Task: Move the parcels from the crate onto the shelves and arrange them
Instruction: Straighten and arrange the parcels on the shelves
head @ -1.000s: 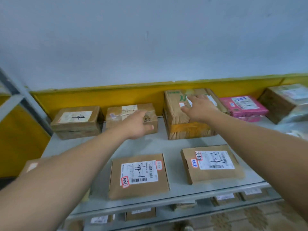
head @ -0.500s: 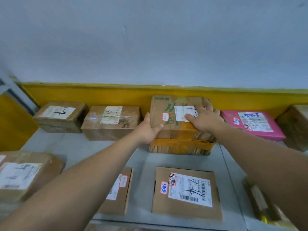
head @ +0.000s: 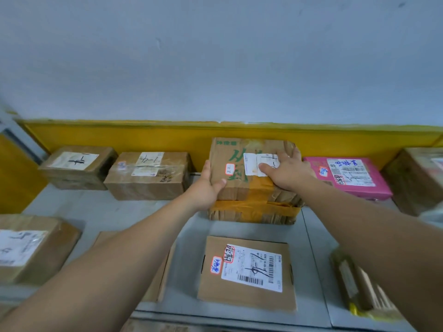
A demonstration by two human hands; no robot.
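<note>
Box (head: 239, 189) gripped by left hand (head: 205, 189), right hand (head: 287, 173) covering label (head: 250, 164)

A pale grey wall (head: 215, 56) rises above a yellow painted band (head: 119, 137) running along its base.

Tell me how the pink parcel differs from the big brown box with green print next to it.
The pink parcel is bright pink and low; the brown box is taller creased cardboard with orange tape. The left hand grips the brown box's side, the right hand lies flat on top; no hand holds the pink parcel. Both sit at the back of the shelf with white labels.
</note>
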